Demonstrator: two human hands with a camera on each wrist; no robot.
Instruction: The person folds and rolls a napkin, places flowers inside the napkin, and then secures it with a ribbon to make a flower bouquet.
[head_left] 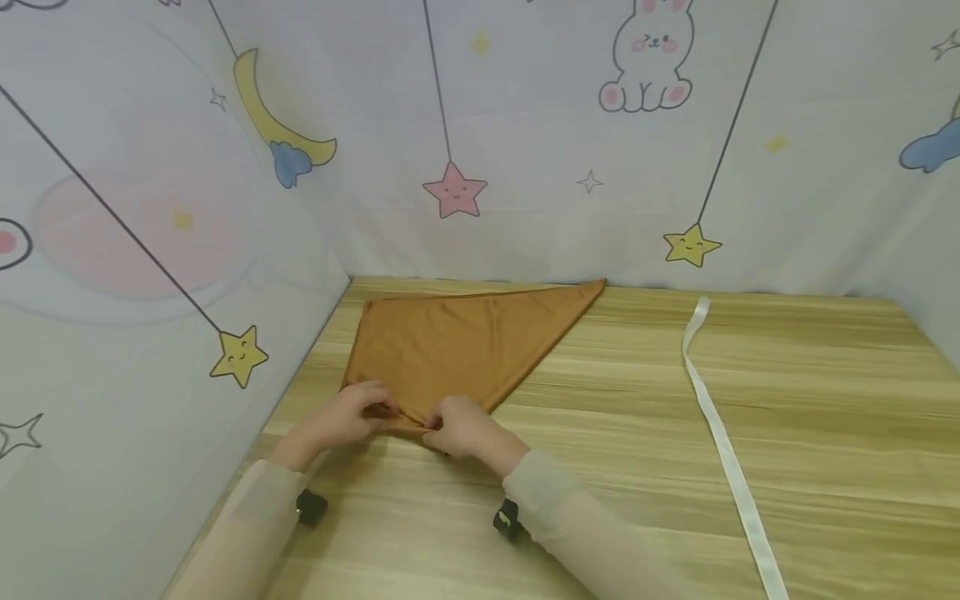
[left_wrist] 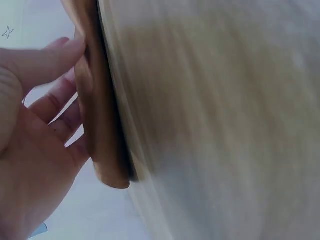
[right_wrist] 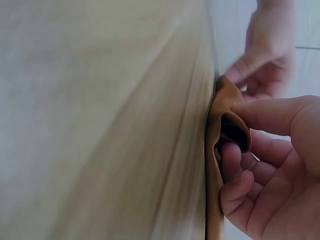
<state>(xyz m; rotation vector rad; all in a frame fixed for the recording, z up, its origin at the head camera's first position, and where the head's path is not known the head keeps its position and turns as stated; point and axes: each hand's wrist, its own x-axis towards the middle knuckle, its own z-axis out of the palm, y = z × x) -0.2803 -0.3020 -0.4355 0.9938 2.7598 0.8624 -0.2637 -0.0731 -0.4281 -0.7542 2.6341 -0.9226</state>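
Note:
A brown cloth (head_left: 457,342) lies folded on the table, with a long point reaching to the back right. My left hand (head_left: 351,417) pinches its near edge at the left, the thumb on top of the cloth. A little to the right, my right hand (head_left: 467,429) grips the same edge. In the right wrist view the cloth (right_wrist: 214,172) curls up into a hollow fold between the right thumb and fingers. The left wrist view shows the cloth edge (left_wrist: 102,115) rolled over beside the left thumb and fingers.
A long white ribbon (head_left: 723,450) lies along the right side of the wooden table (head_left: 615,450). Fabric walls (head_left: 540,192) printed with stars and a rabbit rise at the back and sides. Black straps (head_left: 507,520) show at both wrists.

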